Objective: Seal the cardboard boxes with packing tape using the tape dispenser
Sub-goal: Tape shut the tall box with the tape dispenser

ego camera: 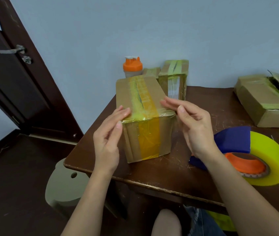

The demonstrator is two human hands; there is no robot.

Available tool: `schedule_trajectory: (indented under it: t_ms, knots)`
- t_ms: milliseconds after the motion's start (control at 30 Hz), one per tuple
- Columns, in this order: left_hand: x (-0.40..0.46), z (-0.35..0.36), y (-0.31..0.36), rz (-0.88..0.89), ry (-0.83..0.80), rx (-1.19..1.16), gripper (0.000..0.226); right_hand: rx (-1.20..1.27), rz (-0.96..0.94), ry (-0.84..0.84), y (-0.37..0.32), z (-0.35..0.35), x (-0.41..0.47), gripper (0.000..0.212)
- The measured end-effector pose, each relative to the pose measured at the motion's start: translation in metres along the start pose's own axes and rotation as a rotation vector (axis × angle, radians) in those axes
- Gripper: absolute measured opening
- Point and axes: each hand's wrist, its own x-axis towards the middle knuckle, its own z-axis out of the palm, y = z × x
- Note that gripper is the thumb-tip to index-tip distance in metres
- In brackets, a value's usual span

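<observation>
**Both hands flank a taped box at the table's near corner**

The cardboard box point(142, 116) stands on the dark wooden table point(169, 169), close to its near left corner. A wide strip of yellow packing tape point(148, 138) runs along the middle of its top and down the facing side, with more tape wrapped along the top front edge.

The left hand point(109, 133) is at the box's left front corner, fingers fairly straight, their tips touching the taped top edge; it grips nothing. The right hand point(191, 123) hovers at the right top edge, fingers loosely spread and relaxed, holding nothing; whether it touches the box is unclear.

Just right of that hand, the tape dispenser point(247, 154) lies on the table: blue body, orange hub, a thick yellow roll.

Behind the box stand two smaller taped boxes point(172, 79) and an orange-lidded bottle point(132, 67). A larger flat box point(264, 103) lies at the far right. A dark door point(12, 74) is at left.
</observation>
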Motion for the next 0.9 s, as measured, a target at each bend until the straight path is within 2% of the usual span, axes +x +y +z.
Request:
schedule_trajectory:
  t_ms: [67,133,367,733,900]
  knots:
    - [0.002,-0.005,0.000,-0.075,-0.004,-0.128,0.034,0.122,0.065,0.030,0.001,0.000,-0.004,0.033]
    - [0.004,-0.007,0.000,-0.106,-0.007,-0.156,0.034,0.159,0.087,0.030,0.005,0.001,-0.006,0.034]
    - [0.005,-0.008,-0.007,-0.221,-0.100,-0.351,0.028,0.094,0.088,-0.025,0.015,-0.004,-0.007,0.035]
    - [-0.006,-0.001,-0.012,-0.187,-0.088,-0.383,0.026,0.001,0.024,-0.024,0.019,0.005,-0.014,0.040]
    - [-0.007,-0.002,-0.016,-0.121,-0.040,-0.219,0.022,-0.011,-0.038,0.050,0.021,0.010,-0.015,0.031]
